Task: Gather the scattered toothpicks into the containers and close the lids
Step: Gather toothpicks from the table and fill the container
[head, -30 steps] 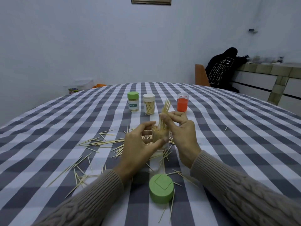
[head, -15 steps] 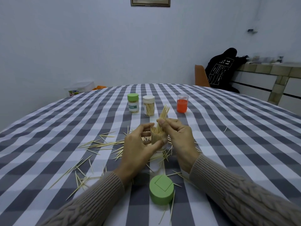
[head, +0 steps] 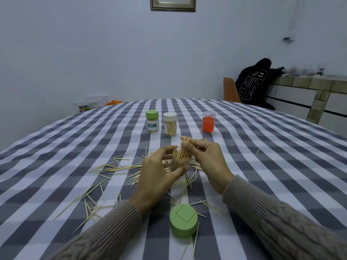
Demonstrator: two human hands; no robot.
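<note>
My left hand (head: 155, 175) grips a clear toothpick container (head: 179, 164) standing on the checked tablecloth (head: 262, 156). My right hand (head: 208, 160) pinches a bundle of toothpicks (head: 185, 147) whose lower ends sit inside the container's open mouth. A loose green lid (head: 183, 223) lies on the cloth close to me. Several scattered toothpicks (head: 112, 167) lie around the container and to the left. At the back stand a closed green-lidded container (head: 152, 121), a closed white-lidded container (head: 170, 124) and a clear container with an orange inside (head: 208, 121).
A single toothpick (head: 258, 151) lies apart on the right of the cloth. Behind the table are an orange chair (head: 230, 91) with a black garment (head: 257, 81) beside it, and a clear plastic box (head: 90, 104) at the far left edge.
My right hand has lowered the toothpick bundle deeper into the container, so less of it sticks out above my fingers. My left hand has kept hold of the container.
</note>
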